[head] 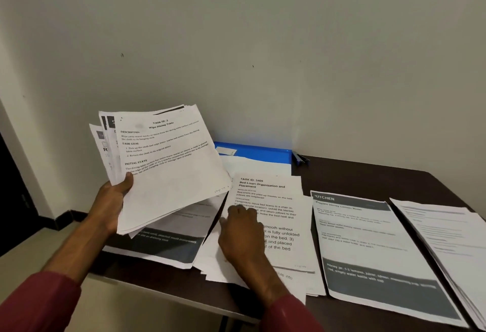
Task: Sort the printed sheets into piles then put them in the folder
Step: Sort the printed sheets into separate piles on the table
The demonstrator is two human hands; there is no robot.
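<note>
My left hand (pixel 113 200) grips a fanned stack of printed sheets (pixel 168 163) above the table's left side; the top page reads "Wipe Dining Table". My right hand (pixel 242 234) lies on the "Bed Linen" pile (pixel 278 200) in the middle, fingers pressing on the top sheet. A pile with a dark band (pixel 163 247) lies under the held stack. To the right lies the "Kitchen" pile (pixel 368 239), then one more pile (pixel 447 231) at the far right. The blue folder (pixel 263 151) lies open at the back by the wall, with white paper on it.
The dark brown table (pixel 355 174) stands against a pale wall. Pens (pixel 299 158) lie next to the folder's right edge. The table's front edge runs close to my sleeves; floor and a dark doorway lie to the left.
</note>
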